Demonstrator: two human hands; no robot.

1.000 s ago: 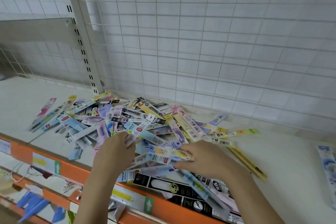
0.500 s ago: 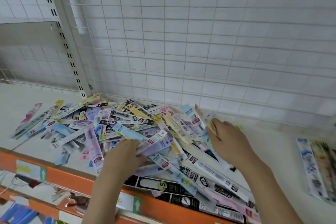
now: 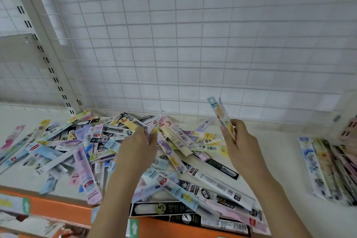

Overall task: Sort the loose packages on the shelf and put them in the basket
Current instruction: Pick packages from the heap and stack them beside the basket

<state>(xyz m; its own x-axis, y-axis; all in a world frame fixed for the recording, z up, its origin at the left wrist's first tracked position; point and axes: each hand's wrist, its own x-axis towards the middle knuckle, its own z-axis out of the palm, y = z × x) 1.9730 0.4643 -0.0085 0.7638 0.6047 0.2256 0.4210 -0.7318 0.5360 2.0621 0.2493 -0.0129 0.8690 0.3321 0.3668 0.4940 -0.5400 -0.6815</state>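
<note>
A wide heap of long, narrow packages [image 3: 81, 147] in pastel, black and white wrappers covers the white shelf [image 3: 274, 172]. My right hand [image 3: 241, 141] pinches one pale blue and yellow package [image 3: 220, 114] and holds it upright above the right side of the heap. My left hand [image 3: 137, 150] rests in the middle of the heap, its fingertips on a pale package [image 3: 152, 131]. No basket is in view.
A neat row of similar packages [image 3: 326, 168] lies on the shelf at the far right. A white wire grid [image 3: 173, 44] closes the back, with a slotted upright [image 3: 38, 44] at the left. The orange shelf edge [image 3: 58, 206] runs along the front.
My right hand has lifted one package out of the heap and raised it upright to the right. My left hand has moved farther into the pile. The camera has shifted rightward.
</note>
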